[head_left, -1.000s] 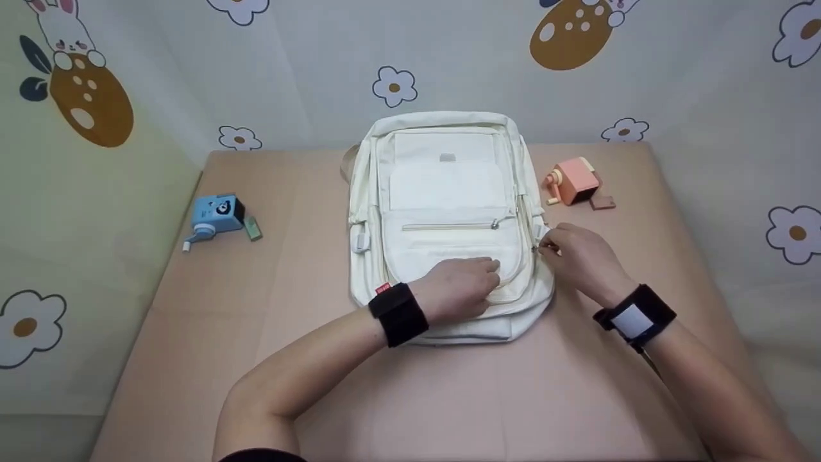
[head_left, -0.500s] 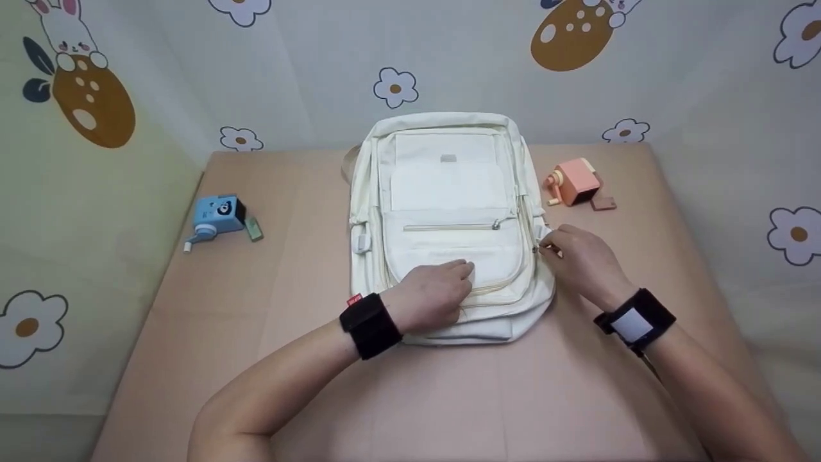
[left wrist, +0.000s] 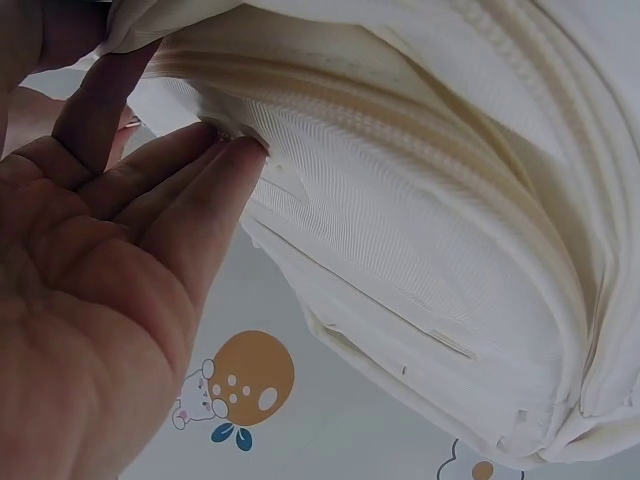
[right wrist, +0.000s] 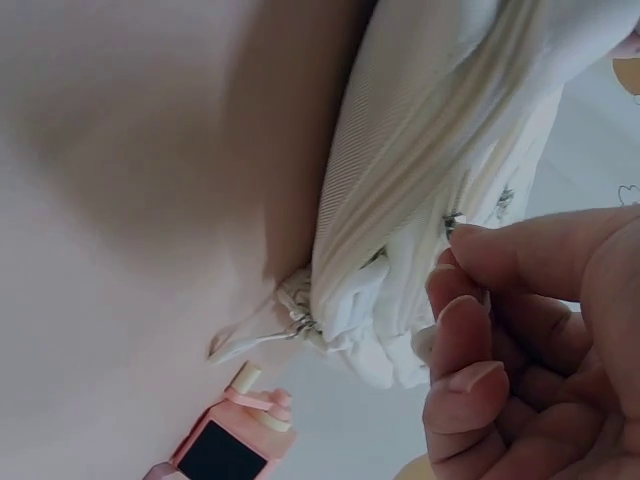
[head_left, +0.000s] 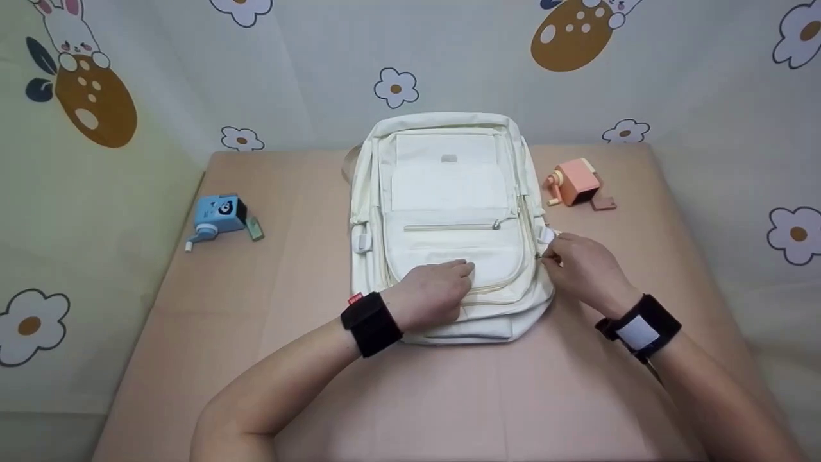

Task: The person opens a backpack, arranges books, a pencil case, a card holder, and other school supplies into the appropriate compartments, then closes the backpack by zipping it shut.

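A cream backpack [head_left: 449, 186] lies front side up on the table. Low on its front is my left hand [head_left: 433, 295]. In the left wrist view, that left hand [left wrist: 110, 250] has a fold of the bag's fabric between thumb and index finger, while the other fingertips touch the front pocket [left wrist: 400, 260]. At the bag's right side, my right hand [head_left: 587, 266] pinches a small zipper pull. The right wrist view shows the metal zipper slider [right wrist: 453, 222] at the thumb tip of the right hand [right wrist: 540, 340]; the pull itself is mostly hidden by the fingers.
A pink crank pencil sharpener [head_left: 574, 181] and a brown eraser [head_left: 603, 203] sit right of the backpack. On the left are a blue crank sharpener [head_left: 219, 213] and a green eraser [head_left: 254, 228]. Patterned curtain [head_left: 308, 70] surrounds the table [head_left: 308, 385].
The left hand slid left across the bag's front, then stayed there. My right hand has moved slightly down the bag's right side, with the zipper pull still pinched.
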`<control>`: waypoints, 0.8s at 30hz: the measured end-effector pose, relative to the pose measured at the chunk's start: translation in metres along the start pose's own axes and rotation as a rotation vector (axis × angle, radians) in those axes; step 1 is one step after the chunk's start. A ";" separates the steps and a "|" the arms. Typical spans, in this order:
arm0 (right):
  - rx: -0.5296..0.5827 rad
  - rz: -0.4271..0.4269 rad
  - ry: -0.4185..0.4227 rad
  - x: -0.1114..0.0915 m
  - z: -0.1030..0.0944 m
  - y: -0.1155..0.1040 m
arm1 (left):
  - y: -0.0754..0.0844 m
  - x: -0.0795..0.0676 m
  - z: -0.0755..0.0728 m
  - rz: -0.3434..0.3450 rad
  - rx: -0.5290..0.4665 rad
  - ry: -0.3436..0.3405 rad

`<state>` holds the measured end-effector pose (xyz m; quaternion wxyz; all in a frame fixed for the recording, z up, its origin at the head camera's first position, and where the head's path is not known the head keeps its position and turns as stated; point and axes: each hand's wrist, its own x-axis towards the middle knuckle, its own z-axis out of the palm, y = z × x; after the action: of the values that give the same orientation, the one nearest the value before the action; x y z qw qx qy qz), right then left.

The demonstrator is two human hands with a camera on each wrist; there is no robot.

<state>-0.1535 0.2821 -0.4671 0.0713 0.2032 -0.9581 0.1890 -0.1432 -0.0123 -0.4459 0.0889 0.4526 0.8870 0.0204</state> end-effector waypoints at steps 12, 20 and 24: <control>0.035 0.052 -0.168 -0.008 -0.011 -0.021 | 0.000 0.000 0.001 -0.008 -0.023 0.007; 0.040 0.069 -0.173 -0.009 -0.014 -0.022 | -0.001 -0.003 0.001 -0.004 -0.054 0.013; 0.042 0.069 -0.160 -0.010 -0.014 -0.022 | -0.003 -0.008 0.001 -0.003 -0.067 0.014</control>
<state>-0.1338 0.2726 -0.4487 -0.0161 0.1858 -0.9630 0.1944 -0.1406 -0.0202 -0.4457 0.0976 0.4479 0.8872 0.0531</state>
